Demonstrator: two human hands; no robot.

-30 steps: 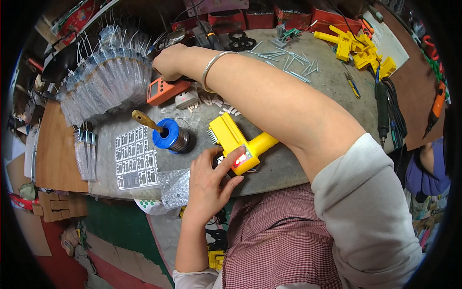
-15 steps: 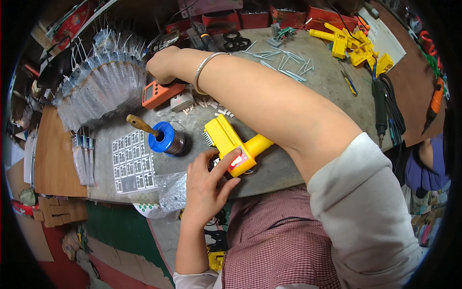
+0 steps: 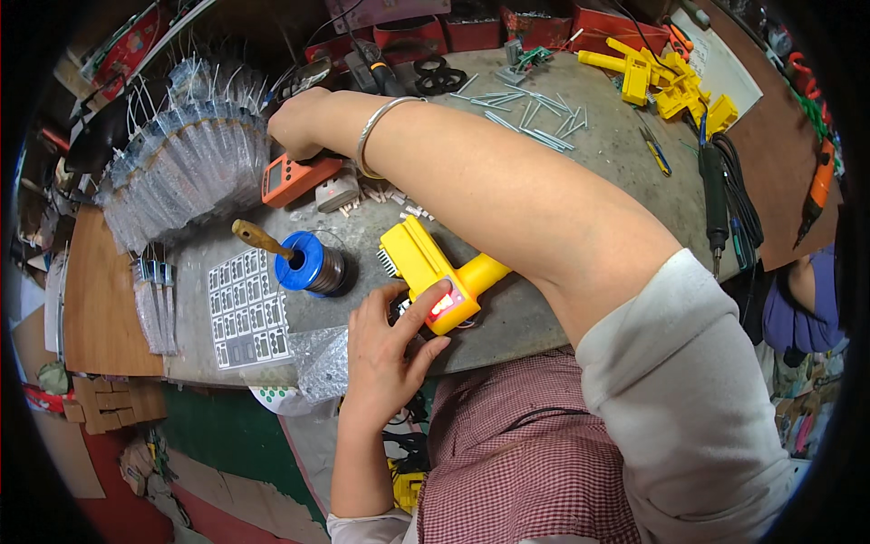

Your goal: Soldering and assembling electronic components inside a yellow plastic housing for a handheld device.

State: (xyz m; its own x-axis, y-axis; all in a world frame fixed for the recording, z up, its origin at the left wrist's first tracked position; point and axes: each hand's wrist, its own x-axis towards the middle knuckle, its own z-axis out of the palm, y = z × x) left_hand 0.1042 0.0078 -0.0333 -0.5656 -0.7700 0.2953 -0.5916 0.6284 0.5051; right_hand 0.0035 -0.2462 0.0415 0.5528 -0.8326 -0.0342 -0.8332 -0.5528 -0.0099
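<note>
Crossing right forearm (image 3: 507,181) hides bench (image 3: 616,154) beyond yellow heat gun (image 3: 435,276).

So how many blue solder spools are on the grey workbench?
1. The blue solder spool stands near the bench's left-front part, between the yellow heat gun under the left hand and the printed label sheet. Others may be hidden behind the right forearm.

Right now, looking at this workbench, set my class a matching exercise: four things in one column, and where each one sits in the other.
Things
1. yellow heat gun
2. orange handheld meter
3. blue spool
4. loose metal pins

Places
A. far side of the bench, beyond the right forearm
B. under the left hand fingertips
C. beside the right hand
D. next to the printed sheet, a wooden-handled tool in it

Pairs: 1-B, 2-C, 3-D, 4-A
</note>
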